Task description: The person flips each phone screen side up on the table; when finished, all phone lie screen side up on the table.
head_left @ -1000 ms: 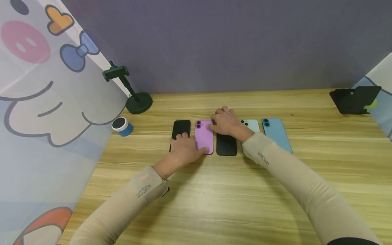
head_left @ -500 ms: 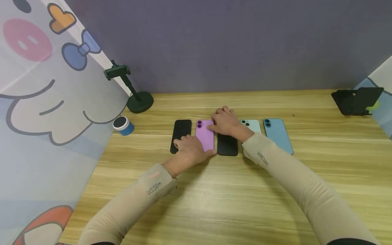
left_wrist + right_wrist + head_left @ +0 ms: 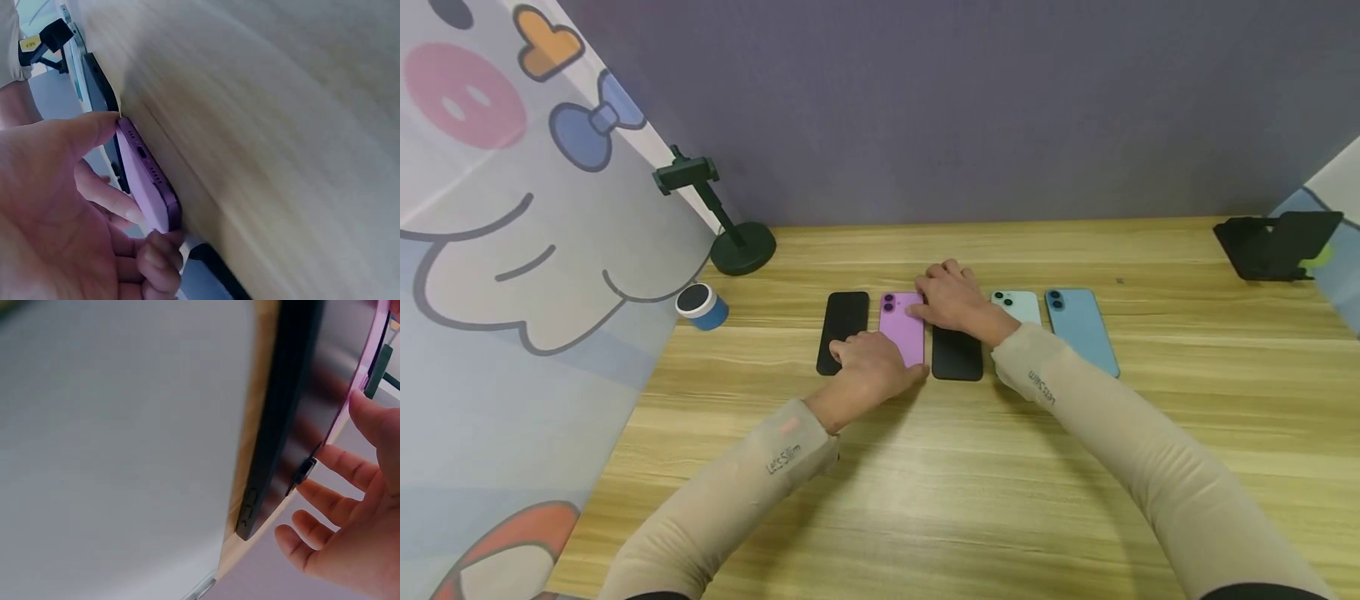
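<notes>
Several phones lie in a row on the wooden table. My left hand (image 3: 872, 364) holds the lower end of the pink phone (image 3: 901, 327), its thumb at one bottom corner and curled fingers at the other. In the left wrist view the pink phone's bottom edge (image 3: 150, 165) shows its port. My right hand (image 3: 953, 302) is over the top of the middle black phone (image 3: 957, 360), partly hiding it. Its thumb (image 3: 370, 415) touches the pink phone's upper edge, and its other fingers are extended. Left of the pink phone lies another black phone (image 3: 842, 315), partly behind my left hand.
Right of the middle black phone lie a mint phone (image 3: 1017, 306), partly covered by my right arm, and a blue phone (image 3: 1081, 329). A dark green stand (image 3: 741, 248) and a blue-white jar (image 3: 703, 307) are at left; a black stand (image 3: 1273, 247) is far right.
My left hand has shifted slightly right along the lower end of the pink phone, its thumb now at the right bottom corner. The right hand has stayed put.
</notes>
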Motion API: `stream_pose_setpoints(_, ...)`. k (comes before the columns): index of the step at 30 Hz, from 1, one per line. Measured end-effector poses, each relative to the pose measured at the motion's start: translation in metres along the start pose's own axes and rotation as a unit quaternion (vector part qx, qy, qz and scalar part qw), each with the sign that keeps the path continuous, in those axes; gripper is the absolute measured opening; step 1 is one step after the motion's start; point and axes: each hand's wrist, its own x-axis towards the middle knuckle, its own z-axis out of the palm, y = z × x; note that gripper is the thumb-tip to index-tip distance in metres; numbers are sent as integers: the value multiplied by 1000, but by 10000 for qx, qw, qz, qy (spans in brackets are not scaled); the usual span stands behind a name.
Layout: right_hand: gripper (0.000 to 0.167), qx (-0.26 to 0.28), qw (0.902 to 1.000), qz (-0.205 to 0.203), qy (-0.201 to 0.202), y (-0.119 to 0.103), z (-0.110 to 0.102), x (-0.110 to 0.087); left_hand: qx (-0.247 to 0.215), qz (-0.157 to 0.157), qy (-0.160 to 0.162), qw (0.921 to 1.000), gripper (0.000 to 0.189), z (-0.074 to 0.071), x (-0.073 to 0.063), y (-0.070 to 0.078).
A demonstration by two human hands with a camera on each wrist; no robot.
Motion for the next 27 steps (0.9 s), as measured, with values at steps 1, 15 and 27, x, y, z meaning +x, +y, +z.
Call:
stream_pose_setpoints(1, 45, 34, 10000, -1, -22, 0, 0, 0, -114, -2, 14, 9999, 96, 1, 0, -1)
stream_pose_setpoints(15, 48, 344, 9994, 55, -73, 6, -3, -3, -753, 90, 163, 9970, 96, 9, 4, -12)
stream_pose_setpoints(27, 45, 491, 9986, 180, 33, 7, 0, 0, -1099, 59, 297, 9935, 97, 11, 7, -17)
